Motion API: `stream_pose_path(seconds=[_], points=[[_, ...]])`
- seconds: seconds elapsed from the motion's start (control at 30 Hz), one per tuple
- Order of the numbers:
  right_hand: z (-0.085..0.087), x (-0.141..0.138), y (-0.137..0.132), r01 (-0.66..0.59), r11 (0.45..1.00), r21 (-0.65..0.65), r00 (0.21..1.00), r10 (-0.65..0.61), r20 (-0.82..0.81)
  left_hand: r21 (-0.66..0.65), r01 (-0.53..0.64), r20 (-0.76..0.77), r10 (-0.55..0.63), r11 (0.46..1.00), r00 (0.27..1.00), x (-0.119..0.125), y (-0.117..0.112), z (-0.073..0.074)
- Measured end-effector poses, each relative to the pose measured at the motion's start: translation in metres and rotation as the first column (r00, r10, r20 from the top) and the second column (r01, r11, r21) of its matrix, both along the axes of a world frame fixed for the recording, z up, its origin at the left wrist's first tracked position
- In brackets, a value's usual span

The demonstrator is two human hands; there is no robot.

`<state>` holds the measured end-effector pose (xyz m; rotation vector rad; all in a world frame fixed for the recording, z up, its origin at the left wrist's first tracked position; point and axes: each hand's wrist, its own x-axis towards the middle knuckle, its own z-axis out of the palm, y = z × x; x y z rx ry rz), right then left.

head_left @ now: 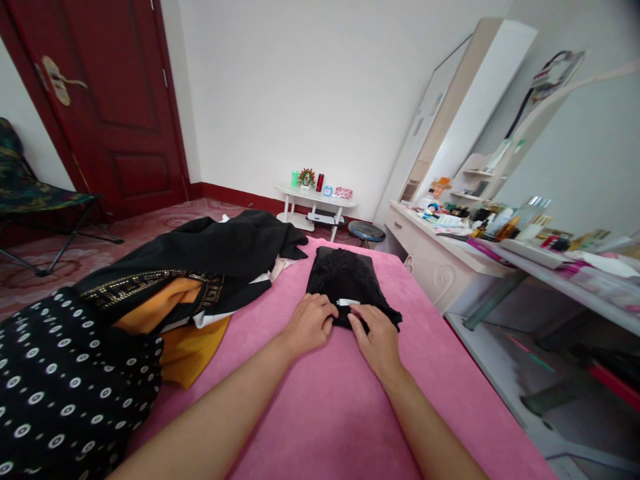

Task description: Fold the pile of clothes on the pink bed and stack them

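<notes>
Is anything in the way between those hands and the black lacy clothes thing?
No, nothing visible is in the way. The left hand and right hand are both at the near edge of the black lacy garment. The clothes pile lies off to the left, not between them.

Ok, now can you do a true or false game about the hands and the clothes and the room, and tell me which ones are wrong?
1. The left hand and the right hand both touch the black lacy garment. True.
2. The black cloth with white dots lies to the right of both hands. False: the dotted cloth is over on the left.
3. A white tag shows on the lacy garment, near the hands. True.
4. The cover under the lacy garment is blue. False: the cover is pink.
5. The door in the room is green. False: the door is dark red.
</notes>
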<state>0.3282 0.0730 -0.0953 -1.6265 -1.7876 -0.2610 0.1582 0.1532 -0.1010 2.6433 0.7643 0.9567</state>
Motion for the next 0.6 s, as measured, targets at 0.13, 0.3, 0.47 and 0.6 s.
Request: stream_pose_path(seconds=[0.13,0.3,0.47,0.6], points=[[-0.005,0.007,0.004,0.133,0.991,-0.021,0.983,-0.129,0.132,-0.069,-0.190,0.162,0.199,0.979,0.966,-0.003,0.002,0.005],[-0.010,0.010,0.005,0.178,0.965,-0.194,0.981,-0.158,0.117,-0.225,-0.524,0.042,0.545,0.822,0.837,-0.009,0.016,-0.001],[-0.008,0.016,0.002,0.099,0.991,-0.093,0.995,-0.099,0.002,-0.175,-0.598,-0.103,0.589,0.782,0.801,-0.007,0.016,-0.002],[-0.005,0.019,-0.003,0.087,0.989,0.120,0.995,-0.081,-0.054,-0.190,-0.597,-0.101,0.589,0.780,0.802,-0.007,0.015,-0.001]])
